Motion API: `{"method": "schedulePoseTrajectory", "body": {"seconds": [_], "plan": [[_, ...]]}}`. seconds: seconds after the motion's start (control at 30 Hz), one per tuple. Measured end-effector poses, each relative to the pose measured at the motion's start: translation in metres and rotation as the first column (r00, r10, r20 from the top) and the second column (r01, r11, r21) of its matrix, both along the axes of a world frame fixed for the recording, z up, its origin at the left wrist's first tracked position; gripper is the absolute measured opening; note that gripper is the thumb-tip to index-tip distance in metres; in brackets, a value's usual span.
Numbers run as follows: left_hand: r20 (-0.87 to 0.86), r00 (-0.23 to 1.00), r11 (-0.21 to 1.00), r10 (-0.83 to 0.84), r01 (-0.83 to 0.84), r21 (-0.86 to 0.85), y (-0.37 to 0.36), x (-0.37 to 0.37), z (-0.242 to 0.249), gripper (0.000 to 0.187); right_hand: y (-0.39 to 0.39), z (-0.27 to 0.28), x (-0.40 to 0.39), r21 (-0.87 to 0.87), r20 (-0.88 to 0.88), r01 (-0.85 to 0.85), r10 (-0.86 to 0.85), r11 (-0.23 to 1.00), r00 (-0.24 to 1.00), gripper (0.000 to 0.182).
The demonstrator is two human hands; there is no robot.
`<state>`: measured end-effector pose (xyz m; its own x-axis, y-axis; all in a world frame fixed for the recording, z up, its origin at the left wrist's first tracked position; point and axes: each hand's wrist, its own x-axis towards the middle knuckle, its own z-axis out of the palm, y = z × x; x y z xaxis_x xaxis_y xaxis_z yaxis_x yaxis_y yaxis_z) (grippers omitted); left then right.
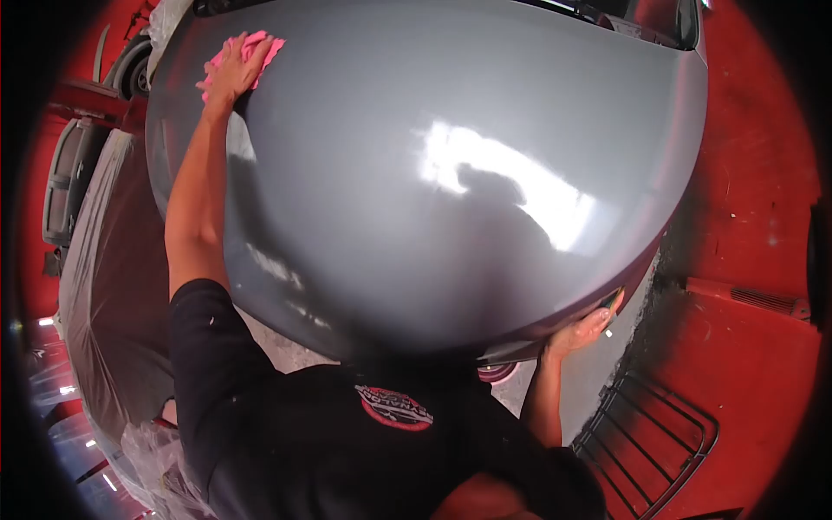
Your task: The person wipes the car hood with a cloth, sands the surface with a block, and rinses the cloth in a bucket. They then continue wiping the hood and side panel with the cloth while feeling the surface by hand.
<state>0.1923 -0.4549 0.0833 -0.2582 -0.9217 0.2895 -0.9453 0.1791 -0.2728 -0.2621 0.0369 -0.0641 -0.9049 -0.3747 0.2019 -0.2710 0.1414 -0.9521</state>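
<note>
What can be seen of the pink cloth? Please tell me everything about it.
The pink cloth is bright and plain, seemingly soft fabric, crumpled, with uneven edges. It lies on the smooth grey car hood, towards its far left side. The person's left hand rests over it, so only parts around the hand show. Whether it is damp, I cannot tell.

Likely car body workshop: grey hood [347, 173], masking
</note>
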Motion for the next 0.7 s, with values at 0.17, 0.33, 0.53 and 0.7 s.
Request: {"method": "schedulePoseTrajectory", "body": {"seconds": [0.17, 0.33, 0.53, 0.7], "plan": [[-0.437, 0.835, 0.943, -0.333, 0.294, -0.157, 0.051, -0.031, -0.022, 0.078, -0.004, -0.001, -0.001, -0.063, 0.008, -0.016, 0.016, 0.998, 1.000, 0.057], [-0.426, 0.697, 0.804, -0.577, 0.577, -0.146, 0.222, -0.176, -0.028, 0.083, -0.002, -0.001, -0.001, -0.026, -0.045, -0.001, -0.001, 1.000, 0.999, 0.056], [-0.577, 0.379, 0.548, -0.724, 0.824, -0.146, 0.370, -0.309, -0.054, 0.076, 0.000, -0.011, -0.013, 0.017, -0.158, -0.012, 0.014, 1.000, 0.987, 0.055], [-0.616, 0.358, 0.536, -0.702, 0.835, -0.125, 0.399, -0.265, -0.056, 0.074, 0.000, -0.021, -0.019, -0.016, -0.209, 0.000, -0.003, 1.000, 0.978, 0.060]]}}
